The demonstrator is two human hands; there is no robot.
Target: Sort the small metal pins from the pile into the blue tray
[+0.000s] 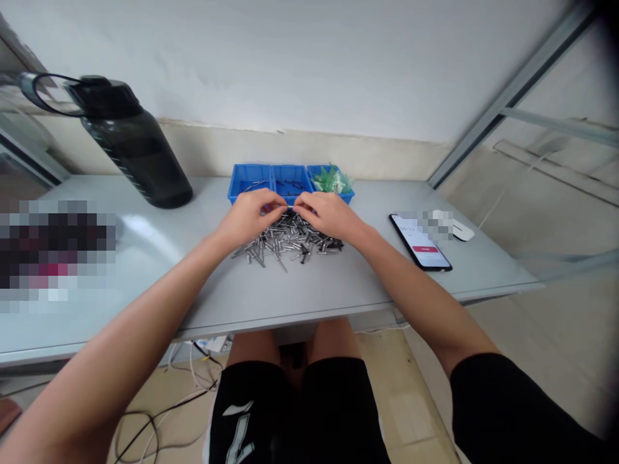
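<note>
Above a loose pile of small metal rivets (283, 240), my two hands meet fingertip to fingertip. My left hand (256, 209) is closed in a pinch on one end of a thin silver rivet (289, 206). At its other end the fingers of my right hand (326, 211) pinch too. The pile mixes silver pieces with darker ones, and my hands hide its back part. Just behind stands a blue divided tray (251, 169). A few thin pieces lie in its left and middle compartments, while the right one holds a clear and green plastic packet (332, 180).
A large dark water bottle (140, 151) stands at the back left of the grey table (290, 296). On the right lie a phone (420, 242) with its screen lit and a white mouse (461, 230). Blurred-out items fill the far left. Cables (159, 419) trail on the floor.
</note>
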